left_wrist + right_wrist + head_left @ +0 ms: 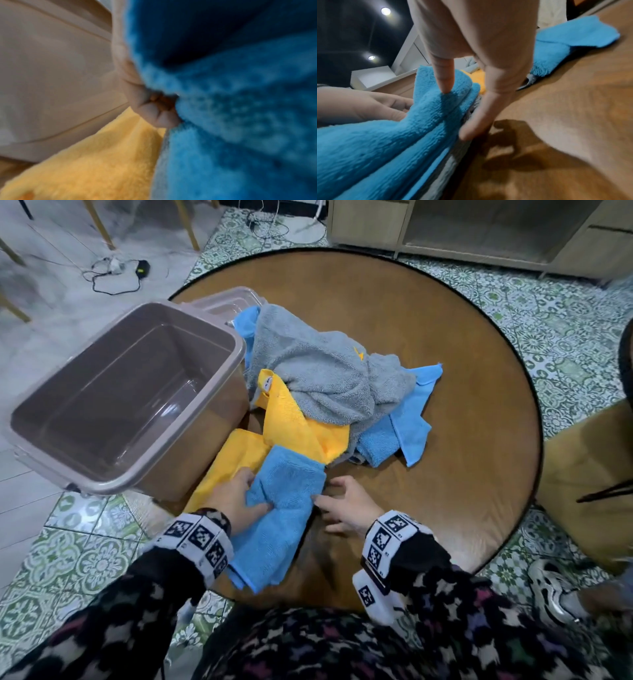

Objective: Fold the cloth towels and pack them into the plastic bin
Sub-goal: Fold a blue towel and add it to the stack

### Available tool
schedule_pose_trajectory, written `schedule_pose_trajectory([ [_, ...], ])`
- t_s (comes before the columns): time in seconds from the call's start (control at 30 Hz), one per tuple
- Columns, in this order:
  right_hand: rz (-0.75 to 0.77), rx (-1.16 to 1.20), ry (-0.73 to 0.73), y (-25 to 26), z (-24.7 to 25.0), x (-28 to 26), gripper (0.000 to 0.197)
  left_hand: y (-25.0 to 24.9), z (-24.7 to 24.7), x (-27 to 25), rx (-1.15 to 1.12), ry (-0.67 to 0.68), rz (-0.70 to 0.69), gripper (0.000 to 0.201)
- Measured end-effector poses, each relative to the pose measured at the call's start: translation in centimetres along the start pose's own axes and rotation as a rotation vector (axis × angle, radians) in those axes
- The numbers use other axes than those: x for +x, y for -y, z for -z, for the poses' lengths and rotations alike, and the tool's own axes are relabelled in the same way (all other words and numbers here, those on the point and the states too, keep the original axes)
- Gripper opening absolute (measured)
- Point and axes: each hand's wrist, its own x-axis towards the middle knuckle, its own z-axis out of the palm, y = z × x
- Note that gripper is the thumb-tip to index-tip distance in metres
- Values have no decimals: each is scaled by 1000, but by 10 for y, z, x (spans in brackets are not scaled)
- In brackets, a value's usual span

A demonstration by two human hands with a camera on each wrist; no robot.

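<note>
**Head view: a blue towel in the left hand, the bin still bare inside**

Head view shows a blue towel (284,508) at the near edge of the round table (462,405). It lies partly on a yellow towel (239,457) and hangs a little over the table edge. The plastic bin (68,474) stands just beside it on the left, and no towel is in it yet.

The left hand (236,501) holds the blue towel. Its fingers are curled round a bunch of the cloth on the towel's left side. The left wrist view is blurry, but it shows the fingers (150,108) tucked into the blue cloth, with the yellow towel below and the bin wall close by.

The right hand (346,505) is at the towel's right edge. Its fingers (443,75) are straight and spread. One fingertip presses down on the top of the towel, and the others sit along the edge by the table. It grips nothing.

The towel looks soft, fluffy and light. It will flop and bunch up, not stay flat. I think the best spots to hold are the corners or a straight edge, so it can be pulled smooth and folded.

More towels sit in a heap behind: a gray towel (318,371) on top, with other blue ones under it.
</note>
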Motion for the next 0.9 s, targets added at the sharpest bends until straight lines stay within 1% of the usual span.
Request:
schedule_pose_trajectory([
  [0.03, -8, 61, 44, -1, -5, 0, 49, 0, -1, 0, -10, 5, 21, 36],
  [0.07, 21, 66, 58, -1, -10, 2, 41, -1, -1, -1, -9, -11, 35, 38],
  [0.1, 82, 13, 40, 0, -15, 5, 33, -2, -1, -4, 28, -79, 17, 41],
  [0.13, 139, -47, 4, 3, -20, 6, 29, -6, 1, -8, 93, -226, -59, 45],
  [0.17, 175, -108, -37, 5, -23, 8, 27, -9, 1, -12, 165, -414, -182, 48],
  [0.2, 190, -159, -60, 7, -24, 11, 26, -14, 1, -15, 222, -565, -313, 50],
  [0.23, 203, -190, -65, 8, -24, 13, 23, -18, 1, -19, 255, -656, -430, 52],
  [0.27, 204, -205, -61, 10, -24, 15, 22, -20, -1, -20, 274, -658, -502, 54],
  [0.3, 194, -224, -52, 12, -23, 15, 22, -18, -6, -19, 299, -609, -526, 56],
  [0.33, 188, -258, -52, 15, -21, 15, 25, -15, -13, -15, 318, -522, -510, 60],
  [0.37, 201, -314, -75, 17, -17, 16, 27, -13, -19, -12, 330, -422, -457, 64],
  [0.4, 234, -376, -143, 20, -13, 16, 28, -11, -23, -7, 329, -341, -391, 65],
  [0.47, 371, -405, -381, 29, 0, 14, 29, -9, -26, -1, 353, -235, -285, 59],
  [0.53, 544, -346, -610, 40, 12, 13, 35, -11, -21, 3, 376, -166, -238, 54],
  [0.57, 613, -356, -698, 45, 17, 14, 41, -13, -19, 5, 377, -143, -217, 54],
  [0.6, 655, -400, -754, 52, 22, 15, 49, -14, -18, 6, 374, -137, -208, 54],
  [0.63, 655, -465, -767, 58, 26, 17, 57, -16, -18, 6, 373, -132, -203, 54],
  [0.67, 615, -535, -751, 63, 31, 20, 63, -17, -17, 6, 376, -125, -199, 54],
  [0.7, 560, -602, -713, 67, 37, 24, 65, -17, -17, 6, 379, -117, -194, 55],
  [0.73, 515, -656, -663, 71, 43, 28, 60, -17, -16, 6, 378, -114, -194, 55],
  [0.77, 488, -678, -618, 75, 50, 31, 47, -17, -15, 6, 375, -108, -197, 55],
  [0.8, 492, -653, -591, 80, 56, 30, 30, -17, -14, 6, 368, -101, -199, 55],
  [0.83, 516, -585, -584, 84, 59, 26, 16, -17, -12, 5, 358, -92, -199, 55],
  [0.87, 554, -498, -590, 86, 61, 20, 9, -17, -11, 5, 351, -83, -201, 55],
  [0.9, 602, -411, -613, 87, 63, 12, 7, -18, -9, 5, 344, -73, -201, 55],
])
